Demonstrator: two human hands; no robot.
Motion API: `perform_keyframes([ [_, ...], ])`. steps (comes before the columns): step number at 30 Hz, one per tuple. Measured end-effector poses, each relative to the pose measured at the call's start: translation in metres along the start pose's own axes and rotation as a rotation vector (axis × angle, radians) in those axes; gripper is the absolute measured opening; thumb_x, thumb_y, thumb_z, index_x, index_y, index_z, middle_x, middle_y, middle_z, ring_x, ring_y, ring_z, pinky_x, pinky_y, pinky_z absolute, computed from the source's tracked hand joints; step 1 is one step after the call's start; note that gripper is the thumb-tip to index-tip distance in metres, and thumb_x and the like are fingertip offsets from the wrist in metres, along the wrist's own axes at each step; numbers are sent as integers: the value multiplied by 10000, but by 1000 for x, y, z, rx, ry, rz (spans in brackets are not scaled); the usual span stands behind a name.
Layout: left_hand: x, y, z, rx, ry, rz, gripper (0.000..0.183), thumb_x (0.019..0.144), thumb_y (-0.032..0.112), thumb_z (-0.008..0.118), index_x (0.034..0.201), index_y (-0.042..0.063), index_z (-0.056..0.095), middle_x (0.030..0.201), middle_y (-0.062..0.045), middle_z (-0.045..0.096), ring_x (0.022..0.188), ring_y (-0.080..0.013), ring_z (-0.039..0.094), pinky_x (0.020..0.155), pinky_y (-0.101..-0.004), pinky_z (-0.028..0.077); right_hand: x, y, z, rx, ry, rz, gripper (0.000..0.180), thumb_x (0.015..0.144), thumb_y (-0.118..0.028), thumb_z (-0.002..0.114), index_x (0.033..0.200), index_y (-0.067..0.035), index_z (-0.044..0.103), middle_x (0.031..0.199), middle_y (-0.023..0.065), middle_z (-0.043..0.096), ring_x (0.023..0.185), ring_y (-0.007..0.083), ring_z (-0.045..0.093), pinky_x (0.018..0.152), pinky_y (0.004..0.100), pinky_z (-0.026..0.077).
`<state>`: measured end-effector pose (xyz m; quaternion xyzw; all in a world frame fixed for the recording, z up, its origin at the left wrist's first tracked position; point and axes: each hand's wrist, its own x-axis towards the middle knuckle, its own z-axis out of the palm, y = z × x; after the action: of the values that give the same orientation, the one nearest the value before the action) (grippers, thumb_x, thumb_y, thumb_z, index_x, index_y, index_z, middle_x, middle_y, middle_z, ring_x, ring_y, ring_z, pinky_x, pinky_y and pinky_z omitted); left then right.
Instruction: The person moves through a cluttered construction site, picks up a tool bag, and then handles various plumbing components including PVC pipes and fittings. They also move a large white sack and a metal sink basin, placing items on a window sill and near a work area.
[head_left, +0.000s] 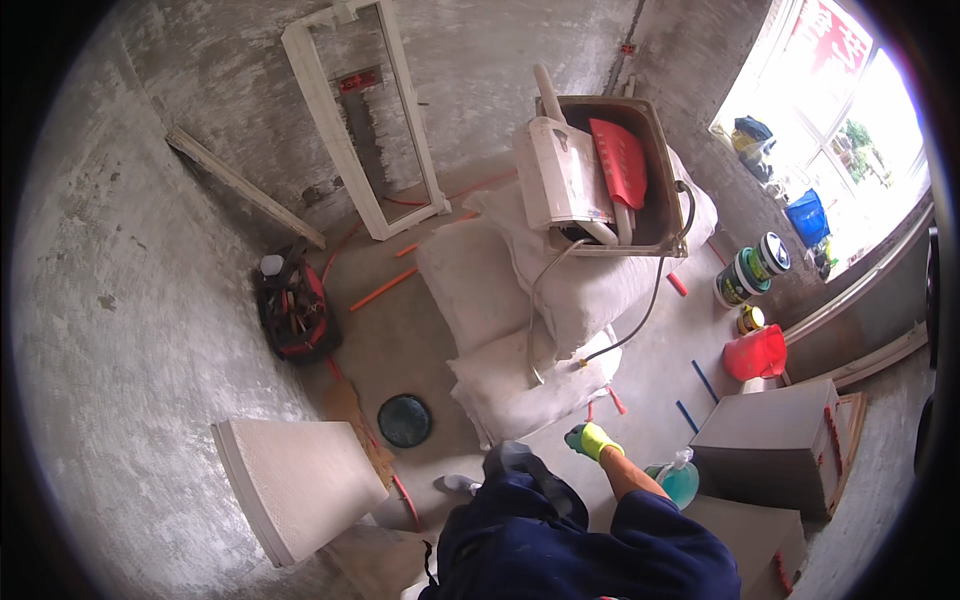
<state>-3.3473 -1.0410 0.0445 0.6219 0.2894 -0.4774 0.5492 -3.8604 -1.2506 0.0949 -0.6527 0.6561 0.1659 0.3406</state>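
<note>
My right hand (591, 440), in a yellow-green work glove with a dark palm side, is out in front of me to the right. Its fingers look curled, but whether anything is in them cannot be made out. Near it are red strips (616, 400) beside a stack of white woven sacks (480, 281). A sink basin (664, 142) rests on top of the sacks, holding a white box (562, 172), pale pipes and a red packet (619, 161). Two flexible hoses hang down from the basin. My left hand is out of view.
A red tool bag (300, 307), stacked tiles (307, 480) and a round dark lid (405, 421) are at left. A white window frame (416, 135) leans on the wall. Boxed tiles (761, 431), a teal bucket (681, 484) and paint buckets (739, 277) stand at right.
</note>
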Motion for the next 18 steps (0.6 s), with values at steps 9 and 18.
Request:
perform_keyframes([
  [9,-38,-64,-27,-28,7,51,439,875,534,389,618,183,444,526,15,432,518,-193,438,459,-339,333,63,119,-65,-314,644,-479,196,805,-59,538,978,-107,617,1001,12,631,852,193,635,620,344,485],
  [18,-139,-144,-97,-53,-424,97,444,891,507,378,570,202,345,473,20,292,464,-178,337,427,-338,258,26,213,-230,489,430,-155,228,831,-224,612,948,-44,687,874,188,669,802,325,660,729,361,496],
])
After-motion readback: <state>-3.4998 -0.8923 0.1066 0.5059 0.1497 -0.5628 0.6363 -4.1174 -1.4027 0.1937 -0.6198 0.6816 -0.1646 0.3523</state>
